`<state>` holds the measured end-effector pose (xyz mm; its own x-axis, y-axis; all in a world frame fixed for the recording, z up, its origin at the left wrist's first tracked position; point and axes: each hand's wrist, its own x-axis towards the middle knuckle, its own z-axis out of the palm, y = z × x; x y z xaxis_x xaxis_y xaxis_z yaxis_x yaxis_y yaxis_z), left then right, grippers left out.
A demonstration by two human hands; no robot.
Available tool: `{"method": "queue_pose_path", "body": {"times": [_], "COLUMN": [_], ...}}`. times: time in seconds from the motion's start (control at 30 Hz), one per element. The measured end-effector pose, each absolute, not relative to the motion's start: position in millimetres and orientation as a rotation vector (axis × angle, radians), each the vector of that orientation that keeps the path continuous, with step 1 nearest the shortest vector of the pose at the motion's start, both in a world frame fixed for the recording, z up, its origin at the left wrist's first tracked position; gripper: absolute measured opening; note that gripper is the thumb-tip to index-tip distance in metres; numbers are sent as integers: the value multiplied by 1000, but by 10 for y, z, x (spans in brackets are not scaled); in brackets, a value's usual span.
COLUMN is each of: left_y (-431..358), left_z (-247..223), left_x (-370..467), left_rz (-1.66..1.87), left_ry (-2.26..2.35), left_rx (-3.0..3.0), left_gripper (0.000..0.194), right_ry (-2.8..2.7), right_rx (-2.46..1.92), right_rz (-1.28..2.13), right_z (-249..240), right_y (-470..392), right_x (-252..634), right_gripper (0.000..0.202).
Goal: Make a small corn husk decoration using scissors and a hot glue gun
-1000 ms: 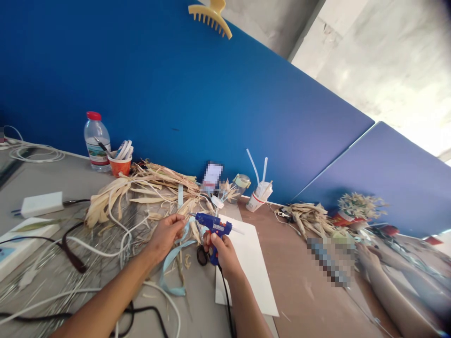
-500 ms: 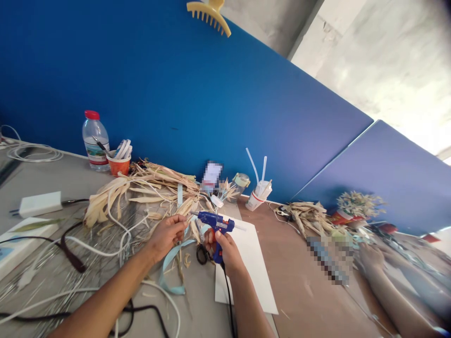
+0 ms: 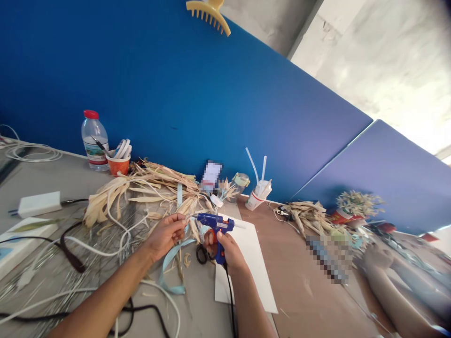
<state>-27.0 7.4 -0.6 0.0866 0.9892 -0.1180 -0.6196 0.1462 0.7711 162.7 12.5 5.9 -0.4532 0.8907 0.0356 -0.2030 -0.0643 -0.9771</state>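
Note:
My right hand [image 3: 228,246] is wrapped round the handle of a blue hot glue gun [image 3: 215,220], whose nozzle points left and whose glue stick juts from the back. Just left of the nozzle, my left hand [image 3: 169,233] has thumb and fingertips pinched together; what they hold, if anything, is too small to make out. Beneath the hands lie a light blue ribbon [image 3: 168,263] and a pair of black-handled scissors [image 3: 202,254]. A white sheet [image 3: 246,267] lies under and behind the glue gun. Dried corn husks [image 3: 158,180] are heaped beyond my left hand.
At the back stand a red-capped bottle [image 3: 94,141], an orange cup [image 3: 119,165] and a white cup with glue sticks [image 3: 258,195]. Cables and thin wires cover the left side, near a power strip [image 3: 24,244]. A co-worker's arms [image 3: 398,286] are at right.
The glue gun has shifted very slightly, its nozzle staying by my left fingertips. My left hand keeps its pinch. The co-worker's hand at right has moved a little.

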Motion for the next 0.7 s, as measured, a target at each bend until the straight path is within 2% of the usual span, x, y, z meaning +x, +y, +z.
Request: {"method": "queue_pose_path", "body": {"times": [0.2,0.7], "left_y": [97,103], "left_z": [-39,-24], "left_x": [-274,-246], "left_rz": [1361,1406], "left_ry": [692,781], "left_rx": [618,634], "left_gripper": [19,20], "right_ry": [-1384,-1409], "right_rx": [-795,-864], "right_rz": [1671,1588], "right_z": [73,16], "right_y": [92,89], "right_x": [1651,1642], "right_gripper": [39,37]}}
